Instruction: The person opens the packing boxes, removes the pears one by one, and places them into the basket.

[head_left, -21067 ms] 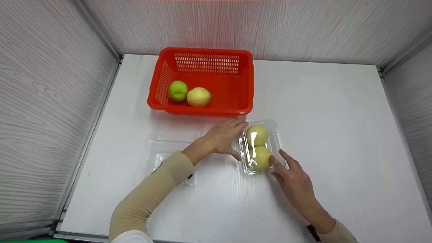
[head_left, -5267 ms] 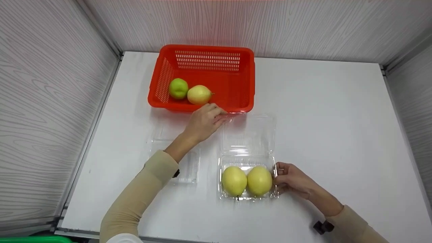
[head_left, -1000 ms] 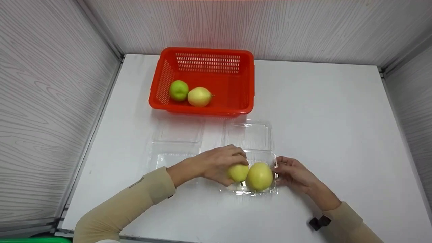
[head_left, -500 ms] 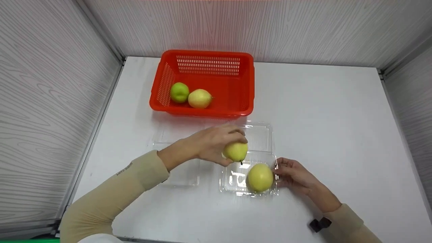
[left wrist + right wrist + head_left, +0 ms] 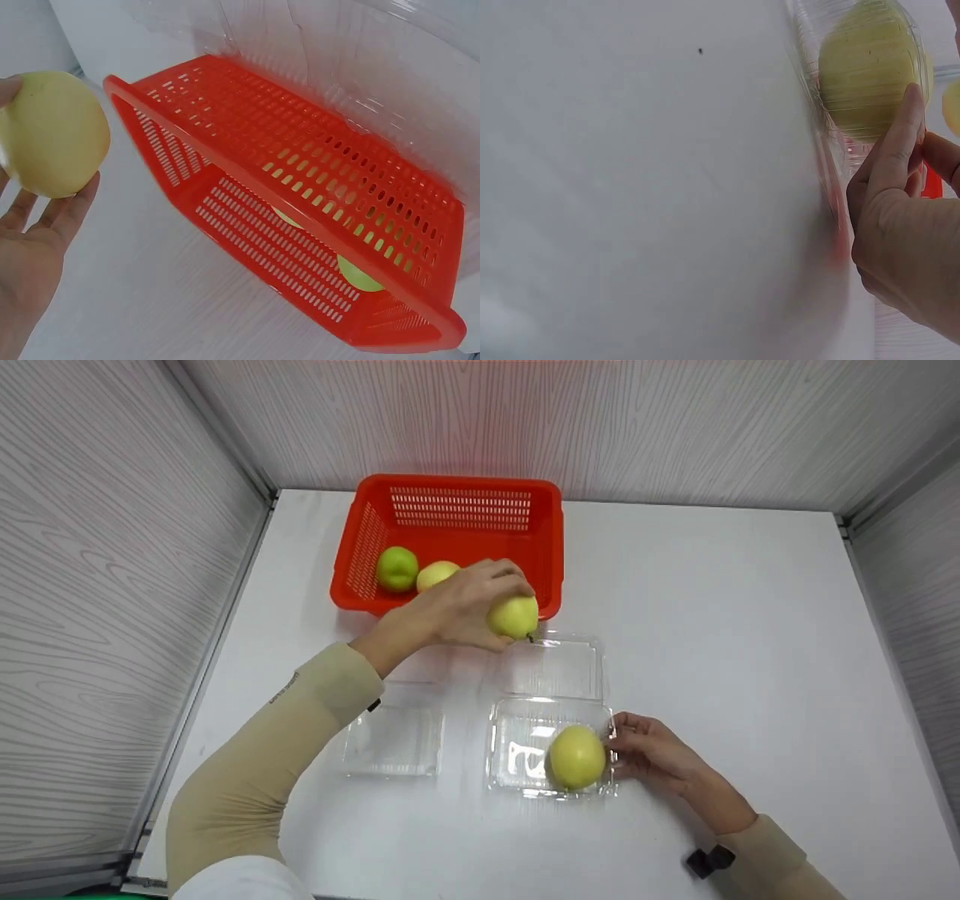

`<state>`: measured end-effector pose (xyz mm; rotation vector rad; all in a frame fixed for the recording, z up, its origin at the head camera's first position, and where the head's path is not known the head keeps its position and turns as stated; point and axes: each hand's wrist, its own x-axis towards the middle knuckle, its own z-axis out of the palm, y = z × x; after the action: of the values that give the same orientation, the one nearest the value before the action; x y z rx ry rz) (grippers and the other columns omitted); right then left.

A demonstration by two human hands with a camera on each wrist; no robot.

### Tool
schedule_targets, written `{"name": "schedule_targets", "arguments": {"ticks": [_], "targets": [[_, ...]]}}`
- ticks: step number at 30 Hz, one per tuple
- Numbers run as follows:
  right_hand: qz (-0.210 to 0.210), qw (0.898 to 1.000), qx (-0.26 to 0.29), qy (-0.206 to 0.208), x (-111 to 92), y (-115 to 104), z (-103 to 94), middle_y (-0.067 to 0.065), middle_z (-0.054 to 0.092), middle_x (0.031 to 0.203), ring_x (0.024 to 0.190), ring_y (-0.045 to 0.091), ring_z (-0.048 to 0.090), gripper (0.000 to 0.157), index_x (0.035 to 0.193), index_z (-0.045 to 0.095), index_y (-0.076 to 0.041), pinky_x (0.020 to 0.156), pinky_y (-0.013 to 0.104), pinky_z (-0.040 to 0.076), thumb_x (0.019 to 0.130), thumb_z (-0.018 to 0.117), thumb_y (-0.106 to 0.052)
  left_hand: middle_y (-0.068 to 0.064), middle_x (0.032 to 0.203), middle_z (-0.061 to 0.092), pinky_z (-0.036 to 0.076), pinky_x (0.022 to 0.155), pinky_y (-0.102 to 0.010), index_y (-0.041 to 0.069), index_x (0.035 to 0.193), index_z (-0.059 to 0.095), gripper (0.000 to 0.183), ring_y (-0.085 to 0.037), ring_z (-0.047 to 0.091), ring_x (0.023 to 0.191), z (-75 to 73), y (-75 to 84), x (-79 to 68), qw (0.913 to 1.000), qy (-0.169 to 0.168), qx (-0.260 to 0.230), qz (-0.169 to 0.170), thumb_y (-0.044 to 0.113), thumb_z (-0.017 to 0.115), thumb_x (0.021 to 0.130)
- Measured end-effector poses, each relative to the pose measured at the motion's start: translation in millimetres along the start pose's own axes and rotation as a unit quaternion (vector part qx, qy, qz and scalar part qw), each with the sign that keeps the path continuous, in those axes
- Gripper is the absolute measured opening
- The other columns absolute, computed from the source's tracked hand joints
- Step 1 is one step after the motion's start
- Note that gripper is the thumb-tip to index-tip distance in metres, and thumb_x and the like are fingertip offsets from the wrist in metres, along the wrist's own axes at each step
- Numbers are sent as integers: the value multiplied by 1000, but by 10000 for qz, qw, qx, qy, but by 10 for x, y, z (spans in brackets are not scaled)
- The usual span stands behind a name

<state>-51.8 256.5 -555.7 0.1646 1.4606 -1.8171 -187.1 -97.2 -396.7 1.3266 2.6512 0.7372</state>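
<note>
My left hand point(image 5: 466, 606) grips a yellow pear point(image 5: 514, 619), stem toward me, in front of the red basket's near rim. The left wrist view shows that pear point(image 5: 56, 135) in the fingers, beside the basket's end and outside it. With my right hand point(image 5: 651, 748) I pinch the right rim of an open clear plastic clamshell box point(image 5: 517, 789). One yellow pear point(image 5: 577, 757) sits in the right half of its base; the lid point(image 5: 555, 667) lies folded back toward the basket. Through the plastic wall in the right wrist view, the pear point(image 5: 866, 75) shows beside my fingertips.
The red basket point(image 5: 480, 536) stands at the back, holding a green apple point(image 5: 397, 569) and a pear point(image 5: 435, 574) partly covered by my left hand. A second open clamshell box point(image 5: 394, 741) lies left of the first, partly under my left arm. Walls enclose the table's back and sides.
My left hand has lifted one pear out of the box and carried it back to the basket's front rim. My right hand keeps its hold. Earlier, the box was closed over two pears.
</note>
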Motion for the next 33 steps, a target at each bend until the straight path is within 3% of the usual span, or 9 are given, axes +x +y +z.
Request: {"name": "schedule_targets", "arguments": {"ticks": [3, 8, 18, 33], "targets": [[-7, 9999, 83, -64, -2, 1, 1, -6, 67, 85, 75, 8, 70, 14, 106, 56, -12, 71, 29, 67, 100, 65, -3, -13, 133, 62, 58, 102, -42, 8, 129, 65, 53, -31, 61, 121, 9, -161, 62, 9995, 255, -53, -180, 29, 84, 84], [-38, 9999, 139, -81, -14, -6, 4, -8, 66, 82, 75, 7, 70, 15, 107, 55, -11, 70, 28, 66, 99, 65, -2, -9, 134, 60, 60, 100, -41, 11, 131, 63, 53, -27, 60, 121, 45, -382, 153, 9947, 495, -268, -861, 30, 83, 85], [-34, 9999, 122, -32, -9, -7, 3, -7, 66, 82, 73, 6, 69, 16, 108, 54, -10, 71, 30, 67, 99, 65, -1, -6, 133, 58, 58, 103, -43, 15, 134, 61, 56, -26, 58, 121, 206, -708, 299, 9780, 583, -523, -1932, 31, 84, 86], [-47, 10000, 36, -40, -17, -8, 5, -8, 67, 85, 75, 6, 71, 17, 108, 56, -11, 72, 29, 67, 99, 65, -1, -6, 133, 58, 52, 109, -43, 15, 136, 59, 58, -25, 56, 120, 448, -937, 495, 9629, 348, -807, -2552, 29, 86, 86]]}}
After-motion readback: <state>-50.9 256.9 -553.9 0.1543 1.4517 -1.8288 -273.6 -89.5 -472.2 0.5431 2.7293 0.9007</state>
